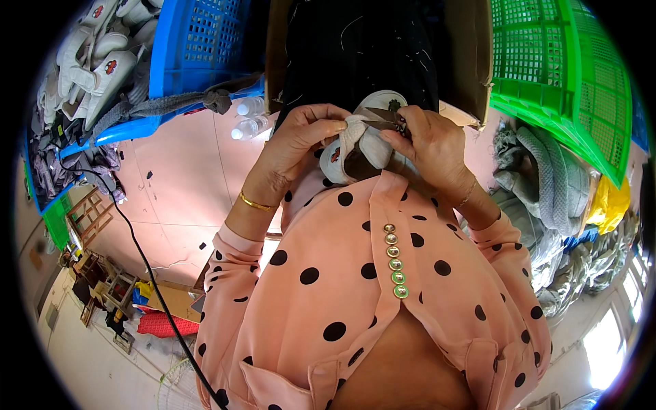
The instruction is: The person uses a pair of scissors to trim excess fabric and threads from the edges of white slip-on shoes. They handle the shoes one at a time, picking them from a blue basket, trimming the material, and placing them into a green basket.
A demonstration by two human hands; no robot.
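Note:
A small white shoe (331, 162) with a red emblem on its side is in front of my chest. My left hand (307, 133) pinches its upper edge between thumb and fingers. My right hand (434, 145) is closed on a pair of scissors (379, 117), whose metal blades point left and lie at the edge near my left fingertips. I cannot tell whether the blades are apart. Just behind them shows a white piece (383, 100) with a dark round emblem, perhaps a second shoe, partly hidden by my right hand.
A blue crate (179, 75) and a heap of white shoes (96, 65) lie at the far left. Two clear bottles (251, 127) stand near a cardboard box (482, 61). Green crates (540, 89) and grey padded material (547, 178) are at right. A black cable (133, 236) hangs at left.

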